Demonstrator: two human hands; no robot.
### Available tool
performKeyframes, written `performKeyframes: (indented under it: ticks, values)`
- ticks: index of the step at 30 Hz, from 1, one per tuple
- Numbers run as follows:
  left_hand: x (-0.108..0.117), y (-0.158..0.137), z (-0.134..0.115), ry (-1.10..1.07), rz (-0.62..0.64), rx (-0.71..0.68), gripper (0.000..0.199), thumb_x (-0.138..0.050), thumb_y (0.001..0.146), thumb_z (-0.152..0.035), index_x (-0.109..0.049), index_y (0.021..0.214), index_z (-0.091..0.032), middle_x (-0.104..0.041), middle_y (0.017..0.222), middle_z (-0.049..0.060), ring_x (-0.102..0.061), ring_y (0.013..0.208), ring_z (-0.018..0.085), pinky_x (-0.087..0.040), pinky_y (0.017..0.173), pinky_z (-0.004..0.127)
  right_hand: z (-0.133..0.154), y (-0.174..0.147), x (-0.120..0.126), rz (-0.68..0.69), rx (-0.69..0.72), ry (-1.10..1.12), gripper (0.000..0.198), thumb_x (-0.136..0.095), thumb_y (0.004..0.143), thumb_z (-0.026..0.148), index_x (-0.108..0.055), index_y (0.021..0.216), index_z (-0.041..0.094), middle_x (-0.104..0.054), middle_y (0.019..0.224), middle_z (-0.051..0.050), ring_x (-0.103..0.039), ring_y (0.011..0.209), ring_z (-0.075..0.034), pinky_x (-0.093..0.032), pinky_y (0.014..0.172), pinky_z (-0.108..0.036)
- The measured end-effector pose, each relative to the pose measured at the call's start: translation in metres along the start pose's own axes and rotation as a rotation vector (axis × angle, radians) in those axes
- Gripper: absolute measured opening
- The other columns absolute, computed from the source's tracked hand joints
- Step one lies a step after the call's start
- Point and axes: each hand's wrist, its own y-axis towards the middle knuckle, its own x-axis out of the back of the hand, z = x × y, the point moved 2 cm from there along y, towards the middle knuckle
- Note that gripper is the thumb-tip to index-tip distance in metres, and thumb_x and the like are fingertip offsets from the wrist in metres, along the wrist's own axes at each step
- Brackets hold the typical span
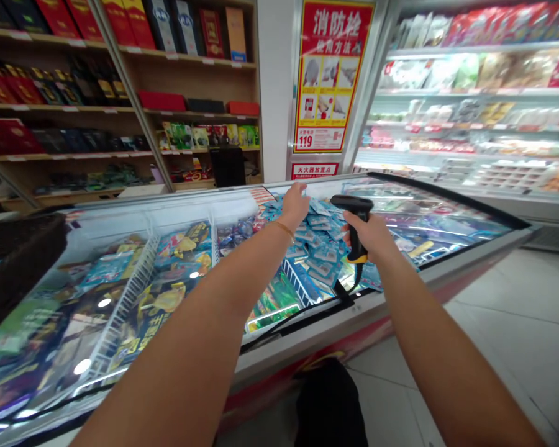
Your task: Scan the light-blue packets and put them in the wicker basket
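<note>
My right hand [375, 236] is wrapped around the grip of a black and yellow barcode scanner [358, 230], its head pointing left and its cord hanging below. My left hand [297, 203], with a thin bracelet at the wrist, reaches over the far side of the freezer. Its fingers look loosely bent and slightly apart, and nothing shows in them. Below and between both hands lies a heap of light blue packets [323, 248] inside the chest freezer [372, 304].
White wire dividers [121, 304] separate frozen packs to the left. A dark brown basket [18, 267] sits at the freezer's left end. A glass lid [438, 214] with a black frame covers the right part. Wooden shelves [195, 59] and a refrigerated display [466, 93] stand behind.
</note>
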Motion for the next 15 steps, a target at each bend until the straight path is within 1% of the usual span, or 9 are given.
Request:
performKeyframes:
  ticks: [2, 3, 4, 6, 8, 11, 13, 15]
  values:
    - [0.018, -0.002, 0.004, 0.062, -0.008, -0.034, 0.029, -0.062, 0.081, -0.006, -0.064, 0.109, -0.015, -0.070, 0.122, 0.011, -0.065, 0.116, 0.020, -0.047, 0.105, 0.035, 0.000, -0.002, -0.008, 0.007, 0.012, -0.016, 0.021, -0.073, 0.085, 0.030, -0.057, 0.077, 0.018, -0.061, 0.058, 0.001, -0.055, 0.040, -0.011, -0.047, 0.037, -0.022]
    - [0.030, -0.003, 0.007, 0.106, -0.018, -0.037, 0.028, -0.061, 0.082, -0.008, -0.065, 0.109, -0.015, -0.070, 0.121, 0.010, -0.066, 0.113, 0.020, -0.049, 0.103, 0.034, 0.000, -0.004, -0.014, 0.014, 0.019, -0.026, 0.021, -0.073, 0.085, 0.030, -0.058, 0.078, 0.018, -0.061, 0.058, 0.001, -0.055, 0.041, -0.011, -0.048, 0.038, -0.023]
    - [0.045, -0.006, 0.012, 0.153, -0.033, -0.030, 0.028, -0.060, 0.083, -0.010, -0.065, 0.110, -0.016, -0.071, 0.119, 0.010, -0.067, 0.111, 0.020, -0.050, 0.101, 0.034, 0.001, -0.006, -0.020, 0.023, 0.026, -0.035, 0.022, -0.074, 0.084, 0.031, -0.058, 0.078, 0.018, -0.062, 0.059, 0.000, -0.055, 0.041, -0.011, -0.048, 0.038, -0.023]
    - [0.083, -0.013, 0.024, 0.249, -0.077, 0.017, 0.028, -0.058, 0.084, -0.013, -0.065, 0.111, -0.017, -0.071, 0.118, 0.009, -0.066, 0.110, 0.020, -0.050, 0.100, 0.034, 0.003, -0.011, -0.036, 0.053, 0.037, -0.047, 0.023, -0.075, 0.083, 0.032, -0.057, 0.078, 0.018, -0.063, 0.061, 0.000, -0.055, 0.041, -0.012, -0.047, 0.038, -0.023]
    - [0.131, -0.023, 0.040, 0.347, -0.126, 0.094, 0.030, -0.058, 0.084, -0.014, -0.064, 0.113, -0.017, -0.069, 0.121, 0.010, -0.064, 0.114, 0.022, -0.048, 0.103, 0.036, 0.004, -0.017, -0.054, 0.105, 0.041, -0.053, 0.024, -0.075, 0.083, 0.034, -0.057, 0.078, 0.019, -0.063, 0.062, -0.001, -0.055, 0.041, -0.012, -0.046, 0.038, -0.023]
    - [0.211, -0.044, 0.063, 0.530, -0.187, 0.273, 0.036, -0.059, 0.082, -0.017, -0.061, 0.118, -0.016, -0.065, 0.126, 0.014, -0.060, 0.122, 0.026, -0.045, 0.106, 0.040, 0.002, -0.026, -0.089, 0.200, 0.044, -0.052, 0.023, -0.073, 0.085, 0.034, -0.056, 0.081, 0.019, -0.063, 0.062, 0.000, -0.055, 0.041, -0.012, -0.047, 0.039, -0.023]
    - [0.265, -0.060, 0.075, 0.657, -0.223, 0.423, 0.046, -0.066, 0.076, -0.021, -0.060, 0.121, -0.015, -0.061, 0.131, 0.020, -0.058, 0.125, 0.034, -0.045, 0.105, 0.047, 0.000, -0.033, -0.116, 0.264, 0.051, -0.052, 0.023, -0.073, 0.085, 0.034, -0.056, 0.081, 0.020, -0.062, 0.060, 0.001, -0.055, 0.041, -0.011, -0.047, 0.040, -0.023]
    - [0.312, -0.077, 0.083, 0.775, -0.251, 0.576, 0.059, -0.074, 0.066, -0.024, -0.060, 0.122, -0.013, -0.055, 0.135, 0.027, -0.053, 0.128, 0.045, -0.043, 0.102, 0.058, 0.000, -0.042, -0.144, 0.343, 0.071, -0.054, 0.024, -0.073, 0.085, 0.035, -0.055, 0.079, 0.020, -0.061, 0.058, 0.002, -0.054, 0.040, -0.011, -0.046, 0.040, -0.022]
